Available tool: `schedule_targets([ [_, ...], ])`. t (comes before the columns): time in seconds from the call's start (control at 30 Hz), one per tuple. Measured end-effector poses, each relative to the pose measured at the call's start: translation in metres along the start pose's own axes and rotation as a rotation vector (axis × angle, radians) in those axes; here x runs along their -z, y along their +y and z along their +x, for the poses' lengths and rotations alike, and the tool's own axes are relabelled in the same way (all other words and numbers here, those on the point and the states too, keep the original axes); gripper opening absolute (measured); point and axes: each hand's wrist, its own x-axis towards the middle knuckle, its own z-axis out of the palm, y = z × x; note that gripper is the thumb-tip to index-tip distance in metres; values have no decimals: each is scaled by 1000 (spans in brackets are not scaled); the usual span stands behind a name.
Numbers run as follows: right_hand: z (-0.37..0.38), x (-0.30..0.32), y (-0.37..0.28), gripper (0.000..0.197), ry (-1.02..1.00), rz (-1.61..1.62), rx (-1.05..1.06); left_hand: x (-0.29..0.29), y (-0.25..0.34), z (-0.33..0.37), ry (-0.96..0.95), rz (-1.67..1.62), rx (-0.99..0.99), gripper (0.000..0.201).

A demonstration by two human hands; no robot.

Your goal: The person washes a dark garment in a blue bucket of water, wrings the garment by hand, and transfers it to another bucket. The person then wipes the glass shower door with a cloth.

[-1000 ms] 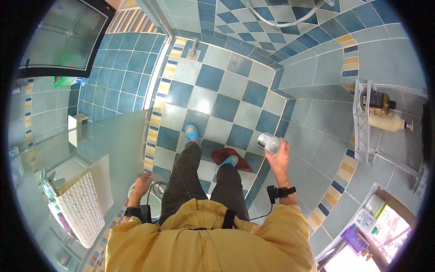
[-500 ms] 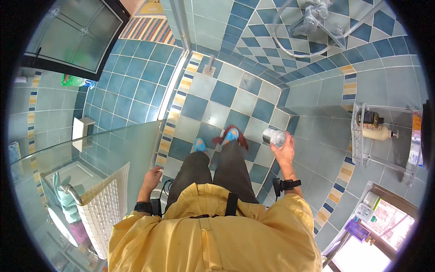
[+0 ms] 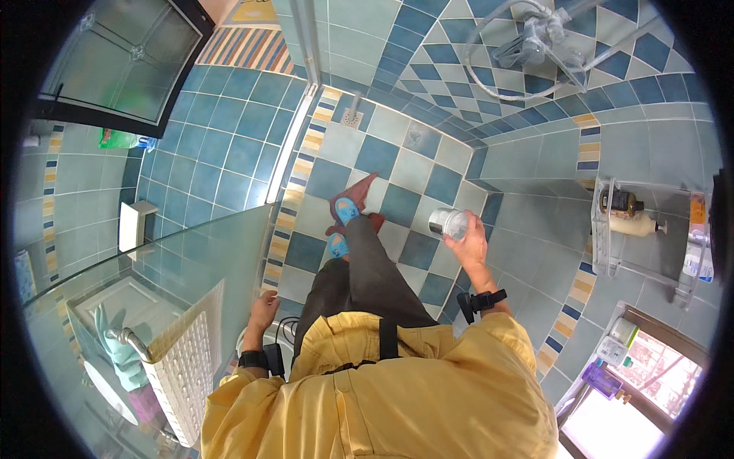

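Note:
My right hand (image 3: 468, 243) is closed round a clear jar (image 3: 448, 223) with a silvery band, held tilted over the checkered floor, right of my legs. To the left, my left hand (image 3: 264, 307) hangs by the glass panel, its fingers loosely bent and nothing visible in it. A dark red cloth (image 3: 365, 188) lies on the tiles beneath my right foot, which wears a blue slipper (image 3: 347, 209). The other blue slipper (image 3: 338, 245) stands just nearer to me.
A glass panel (image 3: 229, 237) rises on my left, with a white woven basket (image 3: 187, 367) beyond it. Shower fittings (image 3: 535, 42) are on the far right wall. Bottles stand on a clear rack (image 3: 606, 229) at right. A floor drain (image 3: 351, 118) lies ahead.
My right foot and the red cloth under it have slid to the left and away from me. The jar in my right hand has shifted slightly left and up in view.

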Motion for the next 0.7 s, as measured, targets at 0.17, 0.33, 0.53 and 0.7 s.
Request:
schedule_targets([
  [0.17,16,15,10,73,-17,-39,65,-21,-6,-4,94,-120,34,32],
  [0.33,37,23,28,72,-43,-23,73,-33,11,-37,69,-74,98,33],
  [0.53,94,55,73,70,-67,66,106,-77,69,-51,160,16,166,34],
  [0.7,115,61,114,69,-50,98,173,-104,121,-51,198,-79,128,32],
])
